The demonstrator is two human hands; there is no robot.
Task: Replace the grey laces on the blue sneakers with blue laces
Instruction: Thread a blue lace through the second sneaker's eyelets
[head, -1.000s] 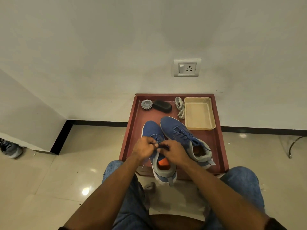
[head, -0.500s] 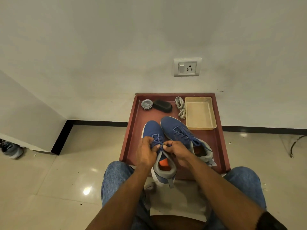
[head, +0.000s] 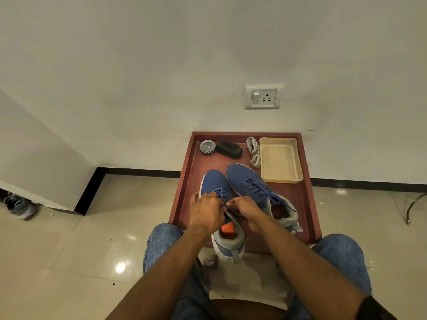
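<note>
The left hand [head: 206,212] has closed in on the near sneaker [head: 221,204], pinching its blue lace [head: 222,197] against the right hand [head: 245,207], likewise pinching. Likely the final knot: beside it, the other sneaker [head: 256,188] is laced, grey laces [head: 253,151] discarded behind.

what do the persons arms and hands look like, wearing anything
Both forearms are bare, with no gloves or rings visible on the left hand or right hand. A dark band or cuff wraps the right arm at the frame's bottom edge. Blue jeans cover the knees.
</note>
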